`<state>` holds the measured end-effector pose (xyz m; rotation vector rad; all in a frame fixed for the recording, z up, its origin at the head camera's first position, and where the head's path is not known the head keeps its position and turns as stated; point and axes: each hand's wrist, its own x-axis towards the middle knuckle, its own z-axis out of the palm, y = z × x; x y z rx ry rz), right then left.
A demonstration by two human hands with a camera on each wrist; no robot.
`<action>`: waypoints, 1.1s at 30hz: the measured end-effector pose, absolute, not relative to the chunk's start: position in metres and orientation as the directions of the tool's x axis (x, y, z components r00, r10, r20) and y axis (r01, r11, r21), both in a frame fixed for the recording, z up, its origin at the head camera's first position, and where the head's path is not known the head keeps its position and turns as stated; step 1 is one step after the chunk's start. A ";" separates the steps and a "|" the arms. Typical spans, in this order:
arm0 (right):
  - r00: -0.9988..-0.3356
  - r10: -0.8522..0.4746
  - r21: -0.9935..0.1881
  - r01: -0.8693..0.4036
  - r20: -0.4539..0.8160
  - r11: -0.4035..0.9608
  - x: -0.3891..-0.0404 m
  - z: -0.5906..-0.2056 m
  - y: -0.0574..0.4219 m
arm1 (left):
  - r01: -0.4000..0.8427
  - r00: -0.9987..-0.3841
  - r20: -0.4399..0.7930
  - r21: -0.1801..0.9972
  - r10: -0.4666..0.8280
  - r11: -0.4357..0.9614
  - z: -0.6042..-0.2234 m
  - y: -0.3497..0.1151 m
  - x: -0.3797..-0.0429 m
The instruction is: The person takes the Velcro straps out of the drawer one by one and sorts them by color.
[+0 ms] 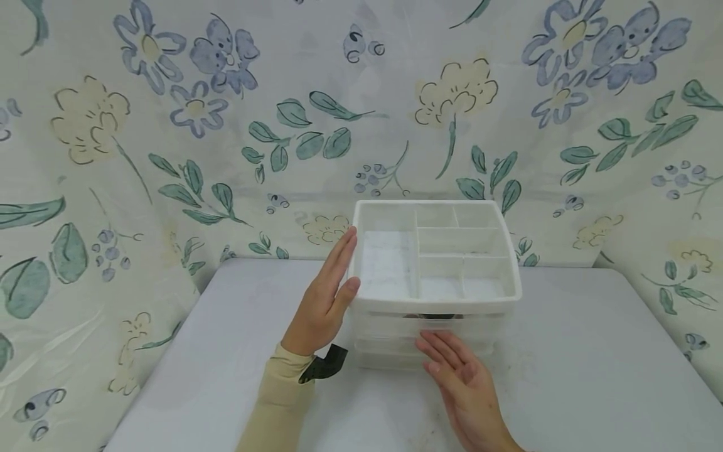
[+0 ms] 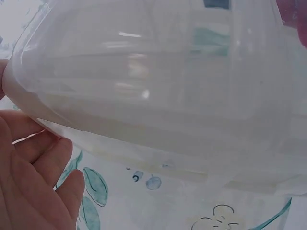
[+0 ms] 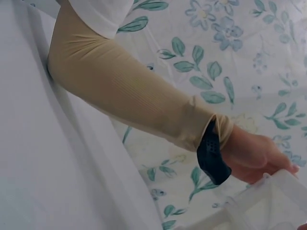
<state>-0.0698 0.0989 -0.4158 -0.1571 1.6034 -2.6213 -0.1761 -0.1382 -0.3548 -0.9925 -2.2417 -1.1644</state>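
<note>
A white plastic drawer organizer (image 1: pixel 437 306) stands on the table, its top divided into several shallow compartments. My left hand (image 1: pixel 324 307) lies along its left side with fingers extended, touching the upper edge. In the left wrist view, that hand (image 2: pixel 33 177) is beside the translucent side wall (image 2: pixel 144 105). My right hand (image 1: pixel 463 383) is at the front, fingers nearly straight and their tips at the drawer fronts (image 1: pixel 384 326). Whether those tips touch is hard to tell. Through the upper front a dark and reddish thing (image 1: pixel 437 316) shows, its kind unclear.
The white table (image 1: pixel 593 351) spreads around the organizer. Behind it and at both sides hangs a floral-patterned cloth (image 1: pixel 316 182). A black strap (image 1: pixel 326 364) sticks out from the left wrist, over a beige sleeve (image 1: pixel 282 402).
</note>
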 end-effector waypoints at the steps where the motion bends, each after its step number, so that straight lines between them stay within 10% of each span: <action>1: -0.993 -0.106 -0.892 0.002 0.051 -0.453 -0.069 -0.416 0.099 | 0.752 -0.657 0.639 0.527 0.399 0.395 -0.355 -0.139 -0.176; 33: -0.988 -0.120 -0.879 -0.032 0.101 -0.475 -0.055 -0.430 0.106 | 0.757 -0.651 0.645 0.516 0.401 0.400 -0.355 -0.139 -0.178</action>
